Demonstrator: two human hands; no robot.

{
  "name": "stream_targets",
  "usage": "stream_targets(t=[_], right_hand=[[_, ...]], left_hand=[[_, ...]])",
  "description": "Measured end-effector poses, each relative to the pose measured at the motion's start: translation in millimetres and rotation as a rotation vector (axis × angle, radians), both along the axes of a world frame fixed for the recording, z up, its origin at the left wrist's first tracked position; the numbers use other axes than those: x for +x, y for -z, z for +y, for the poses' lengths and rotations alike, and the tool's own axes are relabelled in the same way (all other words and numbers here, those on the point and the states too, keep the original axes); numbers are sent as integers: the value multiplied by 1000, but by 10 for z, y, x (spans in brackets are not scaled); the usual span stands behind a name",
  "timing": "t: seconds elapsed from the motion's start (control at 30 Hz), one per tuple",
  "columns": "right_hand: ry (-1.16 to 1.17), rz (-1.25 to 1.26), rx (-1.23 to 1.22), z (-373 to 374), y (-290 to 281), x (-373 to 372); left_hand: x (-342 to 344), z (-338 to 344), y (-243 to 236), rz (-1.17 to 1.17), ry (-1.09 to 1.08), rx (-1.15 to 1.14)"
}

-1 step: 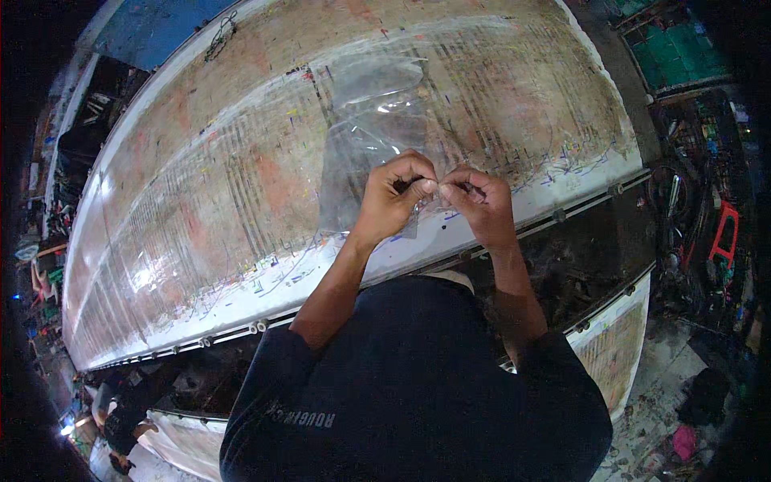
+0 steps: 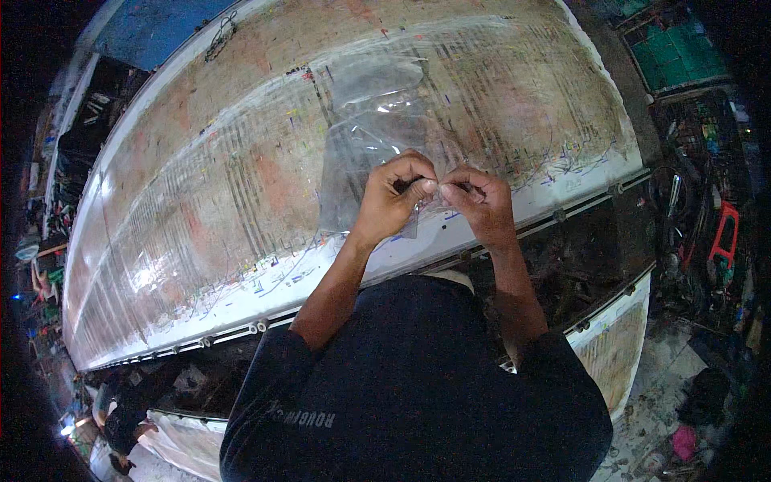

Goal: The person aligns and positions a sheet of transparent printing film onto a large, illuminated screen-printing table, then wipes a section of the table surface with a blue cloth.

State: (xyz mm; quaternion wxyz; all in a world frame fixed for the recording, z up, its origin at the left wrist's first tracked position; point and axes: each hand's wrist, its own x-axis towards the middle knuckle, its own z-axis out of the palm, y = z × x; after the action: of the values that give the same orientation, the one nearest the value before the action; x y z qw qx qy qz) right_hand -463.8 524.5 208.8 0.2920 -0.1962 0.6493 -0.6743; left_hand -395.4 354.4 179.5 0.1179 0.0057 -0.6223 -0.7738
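Note:
My left hand (image 2: 396, 193) and my right hand (image 2: 482, 201) meet fingertip to fingertip over the near edge of a large worn table (image 2: 201, 181). Each pinches thumb against forefinger. A clear plastic sheet (image 2: 365, 136), perhaps a bag, lies wrinkled and shiny on the tabletop, partly behind my left hand. Its right edge runs up to the fingertips, and a bit of see-through film seems to be pinched there. The fingers hide most of what is between them.
A rail with small rollers (image 2: 253, 328) runs along the table's near side. Some dark cord (image 2: 221, 36) lies at the far left. A red frame-like object (image 2: 724, 233) stands at right. Another person (image 2: 124, 422) is at lower left, and a pink item (image 2: 684, 442) lies at lower right.

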Motion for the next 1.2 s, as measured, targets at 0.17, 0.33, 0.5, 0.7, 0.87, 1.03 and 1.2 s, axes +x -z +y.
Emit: stream_targets(t=[0.17, 0.33, 0.5, 0.7, 0.87, 1.03, 1.2], right_hand=[[-20, -11, -1, 3, 43, -9], [29, -66, 9, -6, 38, 9], [32, -34, -43, -29, 57, 20], [27, -28, -21, -38, 10, 30], [8, -20, -47, -7, 51, 14], [17, -27, -22, -17, 42, 26], [32, -65, -25, -47, -1, 52]], left_hand=[[10, -4, 37, -25, -1, 0], [13, 4, -20, -28, 16, 22], [12, -2, 17, -26, 18, 27], [9, -6, 22, 5, 4, -22], [5, 8, 32, -15, -6, -24], [16, -3, 21, -33, 12, -5], [12, -5, 35, -15, 6, -14]])
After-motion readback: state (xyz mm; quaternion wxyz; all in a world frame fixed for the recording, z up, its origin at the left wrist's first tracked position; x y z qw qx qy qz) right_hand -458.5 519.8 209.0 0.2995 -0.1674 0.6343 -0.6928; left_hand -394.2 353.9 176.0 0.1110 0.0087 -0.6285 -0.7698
